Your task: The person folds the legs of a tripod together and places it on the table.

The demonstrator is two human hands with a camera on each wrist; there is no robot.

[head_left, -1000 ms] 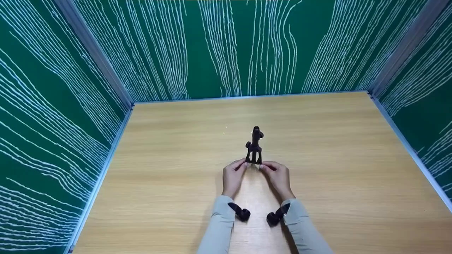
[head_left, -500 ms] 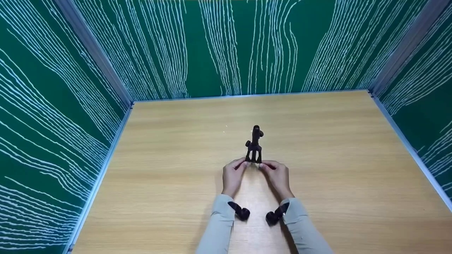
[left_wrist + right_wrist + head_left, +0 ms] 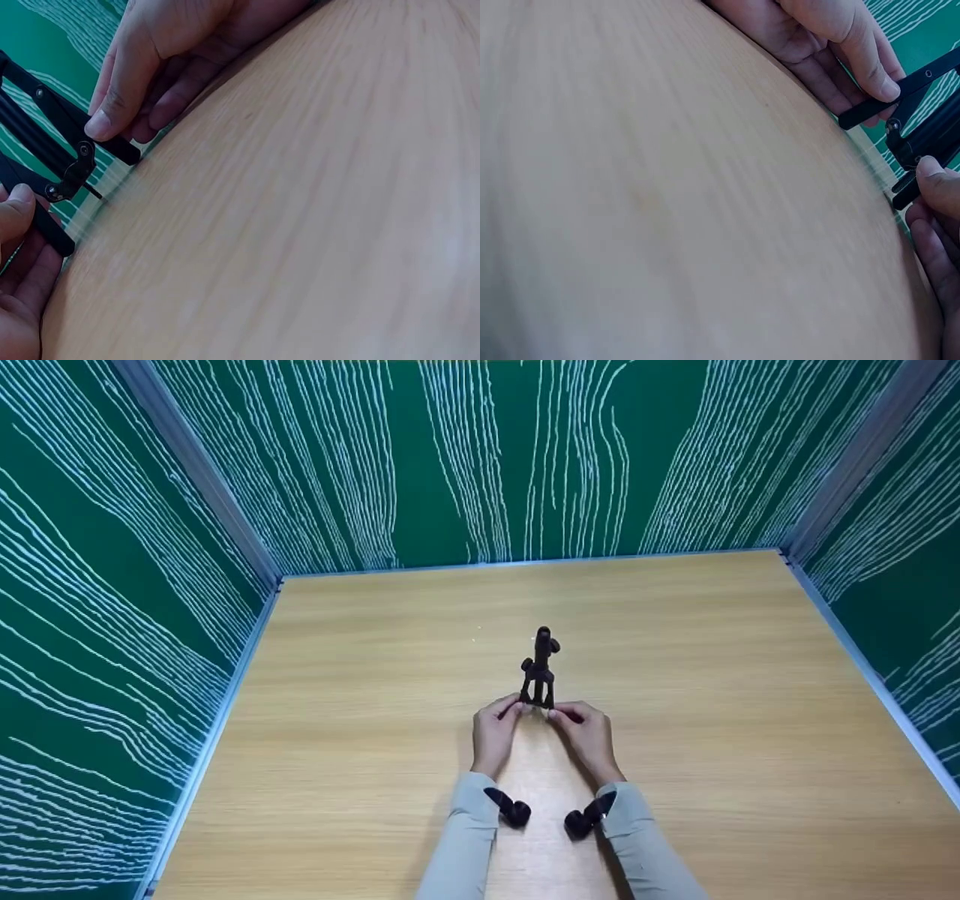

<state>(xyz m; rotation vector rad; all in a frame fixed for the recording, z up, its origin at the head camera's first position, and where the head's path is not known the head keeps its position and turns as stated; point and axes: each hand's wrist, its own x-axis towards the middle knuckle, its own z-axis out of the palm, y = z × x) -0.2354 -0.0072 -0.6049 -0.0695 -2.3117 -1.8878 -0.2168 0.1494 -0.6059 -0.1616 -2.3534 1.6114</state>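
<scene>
A small black tripod with side knobs is held at the middle of the table, its upper end away from the person. The left hand pinches one leg near its foot, and the right hand pinches another. In the left wrist view, the left hand is at lower left and the right hand at the top, with black legs between thumbs and fingers. The right wrist view shows both grips too, beside the hinged braces. Whether the feet touch the table cannot be told.
The wooden table has pale edging, and green walls with wavy white lines stand behind and at both sides. Tiny light specks lie left of the tripod. Black devices are fixed at both sleeve cuffs.
</scene>
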